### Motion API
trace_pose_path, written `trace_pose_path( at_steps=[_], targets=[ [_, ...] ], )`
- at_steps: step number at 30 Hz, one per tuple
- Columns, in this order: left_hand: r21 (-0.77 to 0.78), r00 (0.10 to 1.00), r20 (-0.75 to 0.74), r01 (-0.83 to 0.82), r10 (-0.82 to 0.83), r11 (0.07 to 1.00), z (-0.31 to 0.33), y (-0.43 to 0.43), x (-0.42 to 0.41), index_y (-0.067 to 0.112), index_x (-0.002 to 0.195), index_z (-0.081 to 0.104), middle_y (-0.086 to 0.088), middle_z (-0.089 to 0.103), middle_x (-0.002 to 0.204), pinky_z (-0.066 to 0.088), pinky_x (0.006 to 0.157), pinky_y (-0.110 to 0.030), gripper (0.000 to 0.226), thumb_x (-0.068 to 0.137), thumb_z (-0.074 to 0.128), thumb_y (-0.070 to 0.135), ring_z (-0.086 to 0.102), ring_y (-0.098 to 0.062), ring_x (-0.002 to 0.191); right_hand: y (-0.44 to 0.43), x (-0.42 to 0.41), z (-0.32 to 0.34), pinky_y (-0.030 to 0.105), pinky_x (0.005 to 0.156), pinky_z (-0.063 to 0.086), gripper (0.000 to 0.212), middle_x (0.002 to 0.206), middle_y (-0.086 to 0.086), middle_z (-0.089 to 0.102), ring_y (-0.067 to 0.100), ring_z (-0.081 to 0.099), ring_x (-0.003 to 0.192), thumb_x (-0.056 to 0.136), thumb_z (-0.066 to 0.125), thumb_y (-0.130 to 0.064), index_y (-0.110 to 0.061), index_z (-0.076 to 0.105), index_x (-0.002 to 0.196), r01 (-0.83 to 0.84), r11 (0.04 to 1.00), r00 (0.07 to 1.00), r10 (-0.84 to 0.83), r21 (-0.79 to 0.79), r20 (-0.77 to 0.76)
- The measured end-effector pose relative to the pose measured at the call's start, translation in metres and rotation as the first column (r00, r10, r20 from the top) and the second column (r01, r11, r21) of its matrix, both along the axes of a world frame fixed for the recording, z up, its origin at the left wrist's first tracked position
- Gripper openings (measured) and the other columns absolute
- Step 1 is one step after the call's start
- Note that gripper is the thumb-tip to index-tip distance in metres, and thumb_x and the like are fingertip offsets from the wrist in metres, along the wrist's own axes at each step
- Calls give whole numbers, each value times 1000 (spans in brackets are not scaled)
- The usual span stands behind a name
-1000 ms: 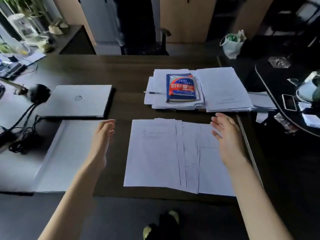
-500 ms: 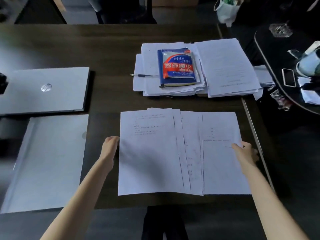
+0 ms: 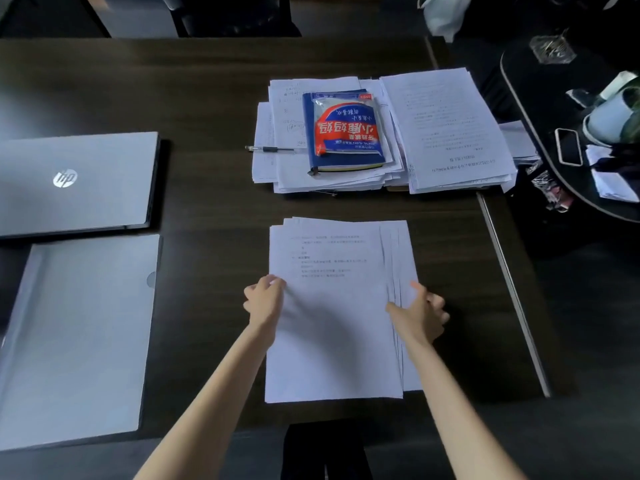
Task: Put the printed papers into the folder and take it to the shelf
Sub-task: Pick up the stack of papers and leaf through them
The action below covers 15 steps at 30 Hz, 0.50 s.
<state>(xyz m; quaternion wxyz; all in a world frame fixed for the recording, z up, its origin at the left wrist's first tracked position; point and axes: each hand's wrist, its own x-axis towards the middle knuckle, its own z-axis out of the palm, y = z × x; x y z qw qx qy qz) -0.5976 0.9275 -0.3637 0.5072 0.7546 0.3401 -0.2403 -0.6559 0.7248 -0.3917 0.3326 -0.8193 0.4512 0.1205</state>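
The printed papers [image 3: 332, 306] lie on the dark desk in front of me, gathered into one loose stack with a few sheet edges still fanned out on the right. My left hand [image 3: 265, 299] grips the stack's left edge. My right hand [image 3: 420, 311] presses against the right edge, thumb on top of the sheets. The grey translucent folder [image 3: 79, 341] lies flat and closed at the desk's near left, apart from both hands.
A closed silver laptop [image 3: 74, 181] sits behind the folder. Farther back lie other paper piles [image 3: 446, 129] with a blue-and-red book [image 3: 343, 129] on top and a pen [image 3: 270, 149] beside it. The desk's right edge [image 3: 512, 292] runs close to the papers; a black side table [image 3: 540, 98] stands beyond.
The spread-out sheets have been pushed together into one narrower stack. Both hands moved inward, from hovering open to holding the stack's sides. The view has tilted down and closer.
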Motion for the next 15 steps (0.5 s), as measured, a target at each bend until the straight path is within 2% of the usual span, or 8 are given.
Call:
trace_pose_path(
  at_steps=[4, 8, 11, 13, 15],
  targets=[
    [-26, 999, 1, 42, -42, 999, -1, -14, -8, 17, 123, 52, -11, 31, 137, 38, 93, -42, 38, 88, 37, 19, 31, -33, 124, 24, -4, -2, 42, 97, 31, 61, 139, 13, 32, 38, 30, 120, 77, 62, -24, -20, 38, 133, -11, 999, 1000, 12, 33, -13],
    [-12, 998, 4, 60, -60, 998, -1, -17, -10, 15, 120, 53, -9, 30, 136, 39, 101, -49, 36, 88, 38, 19, 28, -31, 124, 27, -1, 3, 49, 101, 35, 60, 141, 19, 32, 40, 32, 122, 81, 56, -20, -15, 33, 136, 96, 988, 995, -98, 120, 6],
    [-7, 998, -7, 70, -70, 998, 1, -16, -9, 16, 125, 51, -10, 30, 137, 37, 103, -50, 39, 88, 38, 21, 28, -30, 125, 17, 3, 6, 45, 92, 44, 57, 137, 18, 40, 38, 43, 119, 81, 54, -15, -10, 36, 136, 173, 955, 984, -180, 243, 8],
    [-24, 999, -16, 51, -51, 998, 1, -15, -9, 18, 125, 51, -9, 29, 138, 37, 104, -50, 39, 88, 39, 22, 28, -30, 126, 11, 4, 9, 34, 69, 48, 38, 115, 16, 56, 30, 57, 90, 78, 52, -8, -3, 52, 117, 208, 896, 966, -252, 391, 63],
    [-39, 999, -21, 40, -40, 998, 2, -14, -11, 19, 123, 53, -8, 30, 137, 37, 104, -49, 38, 87, 39, 22, 29, -30, 126, 7, 3, 13, 26, 53, 39, 18, 87, 13, 60, 22, 50, 61, 77, 51, -2, 1, 59, 93, 201, 853, 960, -270, 483, 77]
  ],
)
